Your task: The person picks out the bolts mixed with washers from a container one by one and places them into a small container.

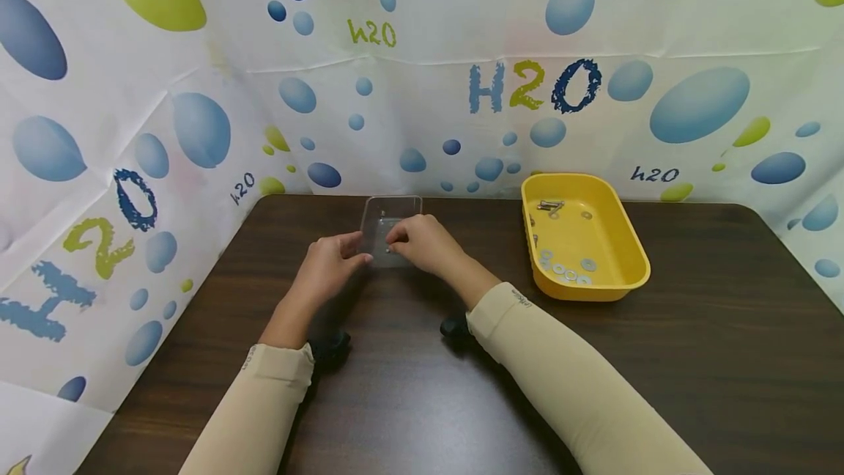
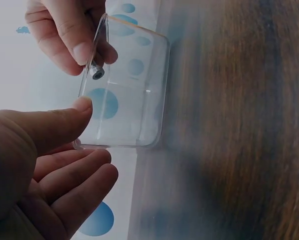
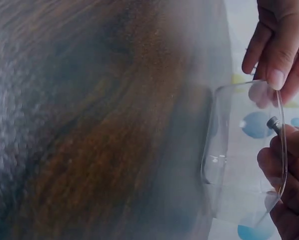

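A clear plastic box [image 1: 378, 229] stands near the far edge of the dark table. My left hand [image 1: 327, 264] holds its left wall, thumb [image 3: 276, 79] at the rim and fingertips on the other side of the plastic. Over the box, my right hand [image 1: 425, 242] pinches a small metal socket-head bolt [image 2: 96, 71] between thumb and fingers. The bolt's round head, with a hex recess, points down past the rim, while its shank is mostly hidden by the fingers. In the right wrist view the bolt head [image 3: 273, 123] shows close to the box wall.
To the right, a yellow tray [image 1: 623, 240] holds several flat washers [image 1: 570, 275] and a small group of bolts [image 1: 550, 205]. A white cloth printed with blue and green drops [image 1: 422, 116] hangs behind the table [image 1: 395, 387]. Dark wrist-worn devices [image 1: 330, 350] sit under both sleeves.
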Available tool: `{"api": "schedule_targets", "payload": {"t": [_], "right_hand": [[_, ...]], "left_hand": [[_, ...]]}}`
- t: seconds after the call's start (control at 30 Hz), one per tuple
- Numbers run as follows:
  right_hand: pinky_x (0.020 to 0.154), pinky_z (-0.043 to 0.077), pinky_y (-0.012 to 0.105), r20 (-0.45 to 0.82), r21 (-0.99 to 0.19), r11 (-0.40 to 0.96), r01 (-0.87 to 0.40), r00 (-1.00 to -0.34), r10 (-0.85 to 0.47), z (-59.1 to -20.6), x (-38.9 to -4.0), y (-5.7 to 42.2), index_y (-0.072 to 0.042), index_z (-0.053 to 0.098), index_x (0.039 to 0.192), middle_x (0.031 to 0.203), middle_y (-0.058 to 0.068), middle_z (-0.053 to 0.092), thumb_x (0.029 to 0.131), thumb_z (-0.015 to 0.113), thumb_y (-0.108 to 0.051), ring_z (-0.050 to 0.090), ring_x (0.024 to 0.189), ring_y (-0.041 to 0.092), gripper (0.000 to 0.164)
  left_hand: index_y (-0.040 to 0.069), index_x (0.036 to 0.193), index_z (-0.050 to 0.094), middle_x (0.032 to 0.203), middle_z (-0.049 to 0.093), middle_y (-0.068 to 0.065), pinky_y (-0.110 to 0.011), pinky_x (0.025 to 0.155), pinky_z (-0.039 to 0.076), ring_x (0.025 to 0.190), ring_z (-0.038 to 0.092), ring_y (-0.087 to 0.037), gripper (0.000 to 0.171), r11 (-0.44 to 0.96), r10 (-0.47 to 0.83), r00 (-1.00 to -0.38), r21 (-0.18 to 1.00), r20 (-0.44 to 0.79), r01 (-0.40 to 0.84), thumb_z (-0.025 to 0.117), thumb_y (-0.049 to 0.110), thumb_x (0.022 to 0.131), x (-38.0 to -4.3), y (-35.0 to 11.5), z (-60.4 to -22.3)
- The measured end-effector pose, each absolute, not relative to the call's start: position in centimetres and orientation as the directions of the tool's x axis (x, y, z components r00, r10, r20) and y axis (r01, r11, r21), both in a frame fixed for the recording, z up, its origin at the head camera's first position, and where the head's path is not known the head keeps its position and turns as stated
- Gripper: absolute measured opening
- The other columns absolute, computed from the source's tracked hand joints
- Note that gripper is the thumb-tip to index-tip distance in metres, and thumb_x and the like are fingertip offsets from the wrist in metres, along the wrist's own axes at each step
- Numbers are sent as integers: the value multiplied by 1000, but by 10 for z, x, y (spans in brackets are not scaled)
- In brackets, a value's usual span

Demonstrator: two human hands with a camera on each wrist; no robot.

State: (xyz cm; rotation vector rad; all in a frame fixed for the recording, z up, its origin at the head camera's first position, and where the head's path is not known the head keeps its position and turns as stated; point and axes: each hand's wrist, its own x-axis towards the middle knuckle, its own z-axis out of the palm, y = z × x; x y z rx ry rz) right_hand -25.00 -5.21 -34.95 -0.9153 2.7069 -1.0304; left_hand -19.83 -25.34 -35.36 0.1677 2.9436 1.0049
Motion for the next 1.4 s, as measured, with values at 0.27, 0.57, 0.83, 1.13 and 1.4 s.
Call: {"api": "schedule_targets", "payload": {"t": [0.27, 0.57, 0.83, 1.13, 1.4], "right_hand": [[80, 57, 28, 112, -615, 602, -510, -812, -573, -353, -250, -56, -8, 77, 106, 103, 2, 76, 95, 66, -17, 70, 93, 14, 18], [82, 57, 28, 64, -646, 611, -458, -830, -554, -355, -249, -58, -8, 76, 109, 105, 3, 75, 97, 64, -18, 68, 91, 14, 20], [83, 57, 29, 45, -657, 616, -435, -838, -544, -356, -250, -60, -9, 76, 110, 108, 4, 74, 98, 63, -19, 68, 93, 15, 21], [80, 57, 28, 45, -681, 595, -427, -835, -548, -356, -250, -59, -8, 76, 111, 107, 4, 75, 98, 63, -18, 68, 90, 15, 21], [77, 56, 27, 34, -691, 583, -427, -825, -564, -356, -250, -58, -7, 75, 114, 107, 4, 74, 99, 61, -18, 66, 87, 14, 23]], "left_hand": [[0, 141, 52, 139, 56, -19, -49, 100, 49, 124, 59, -35, 55, 785, 107, -994, 613, 4, 87, 69, 22, 93, -198, -252, -354], [0, 142, 51, 140, 55, -20, -48, 100, 48, 125, 58, -35, 56, 789, 100, -995, 611, -14, 71, 69, 23, 94, -199, -252, -355], [-1, 142, 50, 142, 53, -20, -48, 100, 49, 124, 58, -35, 56, 789, 111, -994, 609, 2, 89, 68, 22, 94, -199, -251, -355], [-1, 142, 51, 141, 54, -20, -48, 99, 49, 123, 59, -34, 56, 789, 113, -994, 607, 7, 95, 69, 23, 94, -199, -250, -355], [0, 143, 49, 141, 54, -19, -49, 99, 50, 124, 59, -34, 56, 798, 124, -992, 594, 4, 102, 66, 24, 96, -200, -251, -356]]}}
